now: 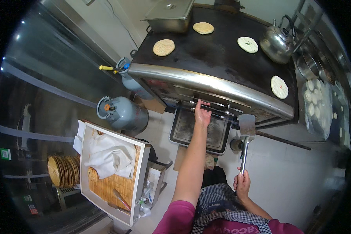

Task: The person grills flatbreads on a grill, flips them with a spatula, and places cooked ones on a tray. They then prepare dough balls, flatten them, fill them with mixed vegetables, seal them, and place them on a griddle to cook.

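My left hand (pixel 203 113) reaches palm up to a dark bar handle (pixel 216 109) on the front of the griddle oven; whether its fingers grip the bar cannot be told. In my right hand (pixel 242 182) is the metal handle of a wide spatula (pixel 247 125), its blade pointing towards the oven. On the black griddle top (pixel 219 55) lie two browned flatbreads (pixel 163 47) (pixel 203 28) at the left and two pale ones (pixel 247 44) (pixel 279 87) at the right.
A metal kettle (pixel 277 44) and a lidded steel pan (pixel 169 22) stand on the griddle. Gas cylinders (pixel 128 114) are left of it, near a white-framed tray (pixel 146 163) with cloth and tongs. Below the oven front sits a dark baking tray (pixel 178 128). Bagged dough pieces (pixel 317 105) are at right.
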Demonstrator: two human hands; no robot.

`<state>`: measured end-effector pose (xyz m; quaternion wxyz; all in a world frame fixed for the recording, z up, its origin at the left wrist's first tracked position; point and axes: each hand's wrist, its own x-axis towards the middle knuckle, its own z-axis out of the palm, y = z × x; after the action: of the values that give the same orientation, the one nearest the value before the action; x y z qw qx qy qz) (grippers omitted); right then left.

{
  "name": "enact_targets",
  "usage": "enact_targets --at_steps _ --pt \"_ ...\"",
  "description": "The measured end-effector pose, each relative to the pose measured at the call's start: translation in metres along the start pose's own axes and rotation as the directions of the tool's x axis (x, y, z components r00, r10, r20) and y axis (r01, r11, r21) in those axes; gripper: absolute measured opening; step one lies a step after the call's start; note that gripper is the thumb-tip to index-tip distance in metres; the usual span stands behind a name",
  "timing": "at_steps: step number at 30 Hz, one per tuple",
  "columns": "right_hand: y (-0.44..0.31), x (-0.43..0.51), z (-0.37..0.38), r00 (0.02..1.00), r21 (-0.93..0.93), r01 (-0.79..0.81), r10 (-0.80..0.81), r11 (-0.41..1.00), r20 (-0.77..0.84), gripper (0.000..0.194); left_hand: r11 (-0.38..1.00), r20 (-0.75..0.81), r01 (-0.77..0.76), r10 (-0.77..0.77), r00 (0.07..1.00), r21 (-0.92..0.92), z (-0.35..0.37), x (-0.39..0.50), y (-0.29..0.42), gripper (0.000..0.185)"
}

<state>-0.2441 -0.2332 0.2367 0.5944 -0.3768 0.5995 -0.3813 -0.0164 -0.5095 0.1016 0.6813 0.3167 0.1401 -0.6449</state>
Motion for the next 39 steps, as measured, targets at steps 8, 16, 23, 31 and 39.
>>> enact_targets --at_steps 8,16,23,31,39 --pt "0.021 -0.04 0.005 0.986 -0.053 0.16 -0.163 0.986 -0.042 0.03 0.999 -0.115 -0.028 0.025 0.993 -0.021 -0.062 -0.065 -0.009 0.029" --pt "0.044 -0.099 0.06 0.98 0.183 -0.188 0.171 0.965 0.106 0.03 0.992 -0.346 0.125 -0.112 0.932 0.015 -0.209 -0.244 0.014 0.032" --pt "0.052 -0.096 0.105 0.852 0.319 -0.502 0.395 0.804 0.344 0.032 0.965 -0.491 0.262 -0.233 0.84 -0.011 -0.294 -0.36 0.021 0.032" --pt "0.086 -0.036 0.161 0.835 0.331 -0.526 0.404 0.783 0.373 0.031 0.96 -0.553 0.26 -0.271 0.788 -0.1 -0.321 -0.378 0.013 0.033" --pt "0.101 0.017 0.165 0.867 0.317 -0.442 0.309 0.839 0.392 0.035 0.966 -0.543 0.245 -0.252 0.801 -0.086 -0.325 -0.374 0.013 0.036"
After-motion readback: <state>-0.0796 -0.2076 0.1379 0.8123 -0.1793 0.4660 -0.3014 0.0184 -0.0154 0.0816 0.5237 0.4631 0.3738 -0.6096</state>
